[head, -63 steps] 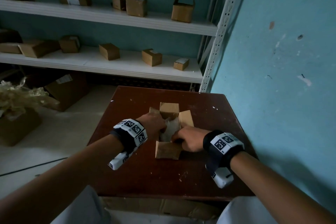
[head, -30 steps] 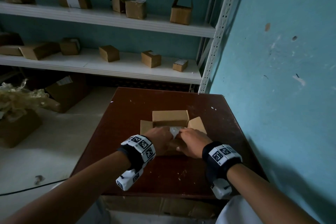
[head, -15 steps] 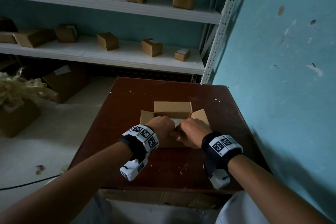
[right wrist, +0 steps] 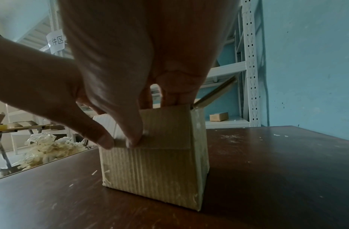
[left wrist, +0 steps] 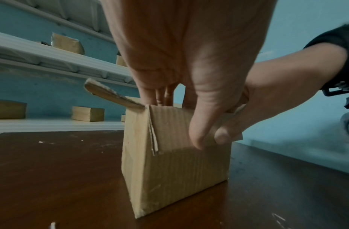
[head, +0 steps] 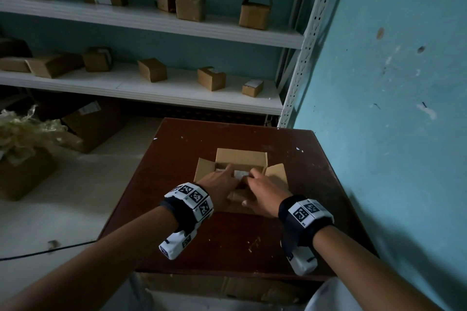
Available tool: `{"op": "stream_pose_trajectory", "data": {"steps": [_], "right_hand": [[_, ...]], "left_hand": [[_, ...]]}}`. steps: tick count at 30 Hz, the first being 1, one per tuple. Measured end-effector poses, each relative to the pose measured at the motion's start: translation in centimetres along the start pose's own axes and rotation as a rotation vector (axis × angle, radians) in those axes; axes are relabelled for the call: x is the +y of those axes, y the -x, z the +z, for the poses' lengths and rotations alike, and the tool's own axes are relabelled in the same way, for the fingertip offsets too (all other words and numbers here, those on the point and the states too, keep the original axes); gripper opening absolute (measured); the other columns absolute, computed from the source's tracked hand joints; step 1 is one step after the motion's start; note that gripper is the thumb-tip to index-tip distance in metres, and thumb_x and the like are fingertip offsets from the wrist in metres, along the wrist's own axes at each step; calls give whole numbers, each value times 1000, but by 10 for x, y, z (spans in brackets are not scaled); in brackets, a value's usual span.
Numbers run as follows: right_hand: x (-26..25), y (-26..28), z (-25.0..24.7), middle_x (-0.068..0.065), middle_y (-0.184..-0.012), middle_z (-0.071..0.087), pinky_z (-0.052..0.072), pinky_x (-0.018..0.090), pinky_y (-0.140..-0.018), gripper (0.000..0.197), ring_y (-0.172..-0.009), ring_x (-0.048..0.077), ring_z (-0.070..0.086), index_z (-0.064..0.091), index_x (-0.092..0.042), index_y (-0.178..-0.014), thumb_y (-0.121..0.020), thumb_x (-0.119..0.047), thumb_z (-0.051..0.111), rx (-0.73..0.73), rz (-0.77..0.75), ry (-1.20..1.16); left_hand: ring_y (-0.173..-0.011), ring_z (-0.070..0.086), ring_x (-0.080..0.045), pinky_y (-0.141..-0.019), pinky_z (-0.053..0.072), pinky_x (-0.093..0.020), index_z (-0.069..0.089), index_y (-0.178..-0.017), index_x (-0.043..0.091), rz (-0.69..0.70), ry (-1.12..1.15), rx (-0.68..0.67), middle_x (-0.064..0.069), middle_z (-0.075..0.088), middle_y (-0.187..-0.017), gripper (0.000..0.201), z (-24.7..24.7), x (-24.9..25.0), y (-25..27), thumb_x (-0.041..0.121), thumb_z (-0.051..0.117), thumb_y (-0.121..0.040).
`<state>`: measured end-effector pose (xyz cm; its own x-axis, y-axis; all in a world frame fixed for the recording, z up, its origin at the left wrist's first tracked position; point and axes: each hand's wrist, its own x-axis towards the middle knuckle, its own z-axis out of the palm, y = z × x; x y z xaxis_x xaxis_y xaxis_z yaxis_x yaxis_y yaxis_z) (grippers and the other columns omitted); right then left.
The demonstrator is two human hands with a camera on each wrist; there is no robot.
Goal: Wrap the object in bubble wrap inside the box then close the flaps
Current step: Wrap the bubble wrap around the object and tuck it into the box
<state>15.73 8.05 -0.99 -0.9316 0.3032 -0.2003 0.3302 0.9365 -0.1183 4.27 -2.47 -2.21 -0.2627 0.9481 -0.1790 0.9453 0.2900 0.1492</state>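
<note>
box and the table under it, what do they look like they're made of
Box: plain brown corrugated cardboard, matte; fine ribbing runs down its wall and layered board shows at a flap edge. Table: dark reddish-brown top, likely varnished wood or laminate, with a slight sheen, pale chips and scuffs.

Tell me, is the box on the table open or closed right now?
Open. The box has its far and side flaps standing out, and both hands reach in over something pale inside.
</note>
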Motion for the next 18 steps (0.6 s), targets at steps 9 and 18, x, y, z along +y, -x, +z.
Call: {"op": "stream_pose_trajectory", "data": {"steps": [9,18], "right_hand": [[4,-9,-8,4,-144,36,42,34,-99,57,-117,24,52,41,-14,-140,-90,-33,62,-92,33,-45],[14,-27,-16,6,-115,61,50,36,-87,25,-102,24,60,62,-12,-116,-94,-23,57,-56,55,-102]], "left_hand": [[-126,43,-25,-102,41,-33,36,-143,16,-59,7,-3,-8,37,-143,71,-9,-3,-8,23,71,-82],[-115,50,-24,-98,47,-43,55,-130,26,-26,-174,-192,-7,43,-137,59,-15,-14,-24,65,48,-85]]}}
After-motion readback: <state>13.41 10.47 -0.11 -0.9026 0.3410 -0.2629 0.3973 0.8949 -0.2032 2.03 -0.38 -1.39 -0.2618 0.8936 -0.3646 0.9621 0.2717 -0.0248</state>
